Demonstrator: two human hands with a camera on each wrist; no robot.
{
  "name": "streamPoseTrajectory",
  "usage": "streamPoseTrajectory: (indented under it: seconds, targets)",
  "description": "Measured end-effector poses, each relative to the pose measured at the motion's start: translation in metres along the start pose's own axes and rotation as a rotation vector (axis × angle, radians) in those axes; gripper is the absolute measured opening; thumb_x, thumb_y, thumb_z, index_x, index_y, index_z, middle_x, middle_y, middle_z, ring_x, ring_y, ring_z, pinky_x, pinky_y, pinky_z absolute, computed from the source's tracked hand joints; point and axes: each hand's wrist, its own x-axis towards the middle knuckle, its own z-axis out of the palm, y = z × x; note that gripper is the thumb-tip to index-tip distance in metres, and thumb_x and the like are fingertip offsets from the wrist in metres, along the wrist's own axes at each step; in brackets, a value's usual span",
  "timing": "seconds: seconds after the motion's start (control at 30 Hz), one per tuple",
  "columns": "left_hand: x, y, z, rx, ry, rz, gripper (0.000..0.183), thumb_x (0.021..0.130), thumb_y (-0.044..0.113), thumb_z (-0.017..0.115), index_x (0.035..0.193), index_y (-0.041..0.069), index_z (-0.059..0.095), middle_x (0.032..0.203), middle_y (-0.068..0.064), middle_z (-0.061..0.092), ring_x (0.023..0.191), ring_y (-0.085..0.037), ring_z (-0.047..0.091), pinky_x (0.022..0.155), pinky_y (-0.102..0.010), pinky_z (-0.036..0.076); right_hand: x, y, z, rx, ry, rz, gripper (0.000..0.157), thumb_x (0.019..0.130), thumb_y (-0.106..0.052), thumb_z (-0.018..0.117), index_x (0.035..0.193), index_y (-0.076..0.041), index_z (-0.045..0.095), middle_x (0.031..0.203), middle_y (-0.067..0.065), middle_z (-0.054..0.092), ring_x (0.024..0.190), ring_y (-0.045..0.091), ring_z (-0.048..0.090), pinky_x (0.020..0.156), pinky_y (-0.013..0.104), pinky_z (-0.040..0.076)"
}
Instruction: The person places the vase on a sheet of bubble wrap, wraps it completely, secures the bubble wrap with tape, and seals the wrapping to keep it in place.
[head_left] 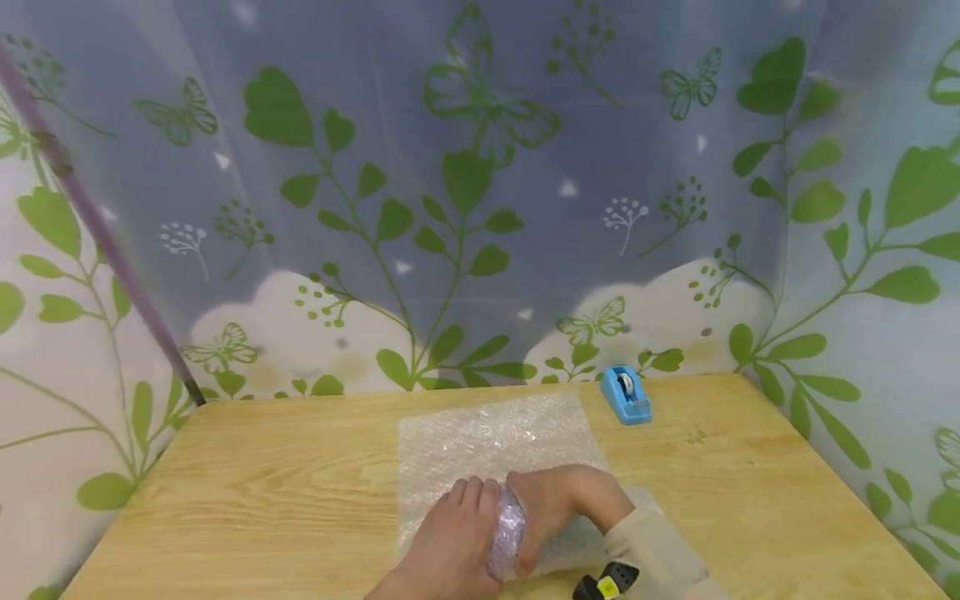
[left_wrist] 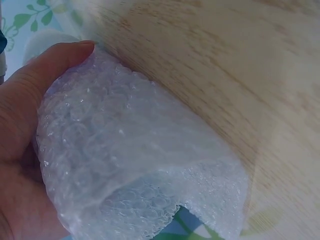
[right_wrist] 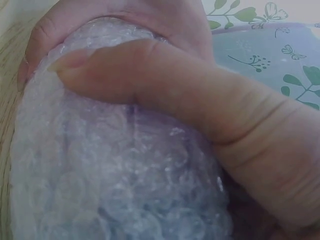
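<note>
A roll of bubble wrap [head_left: 507,532] is wound round something lilac-tinted whose kind I cannot make out. My left hand [head_left: 459,537] grips its left side, with the thumb lying along the wrap in the left wrist view. From the other side my right hand [head_left: 553,507] holds the same roll, its thumb [right_wrist: 135,72] pressed across the bubbled surface. Beneath and beyond both hands a flat stretch of bubble wrap [head_left: 487,437] lies on the table. In the left wrist view the near end of the wrapped roll [left_wrist: 115,135] hangs loose and hollow.
A blue tape dispenser [head_left: 626,395] with a roll of tape stands near the back edge of the wooden table [head_left: 285,467], right of the sheet. Leaf-and-butterfly curtains [head_left: 510,275] hang behind and at both sides. A dark strap with a yellow patch [head_left: 607,587] is by the right wrist.
</note>
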Motion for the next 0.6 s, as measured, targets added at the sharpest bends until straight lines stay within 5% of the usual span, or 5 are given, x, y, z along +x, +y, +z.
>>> streamPoseTrajectory:
  seconds: [0.4,0.6]
  targets:
    - [-0.001,-0.002,-0.001,0.007,0.013,0.023,0.080,0.054,0.047,0.079,0.111,-0.002,0.049,0.089,-0.004,0.049,0.082,-0.015,0.049,0.074,-0.026,0.048,0.001,0.004,0.005,-0.016,0.051,-0.123,0.048,0.061,-0.026,0.085,0.100,-0.019,0.057,0.086,-0.013,0.056,0.078,0.003,0.055,0.073,0.023,0.047]
    - [-0.001,-0.005,-0.002,0.072,0.015,0.033,0.084,0.058,0.056,0.078,0.113,-0.001,0.051,0.093,-0.005,0.052,0.084,-0.017,0.052,0.074,-0.026,0.050,-0.011,0.001,0.016,-0.280,0.309,-0.015,0.097,0.057,-0.054,0.081,0.134,-0.006,0.047,0.124,0.004,0.055,0.112,0.026,0.050,0.095,0.046,0.041]
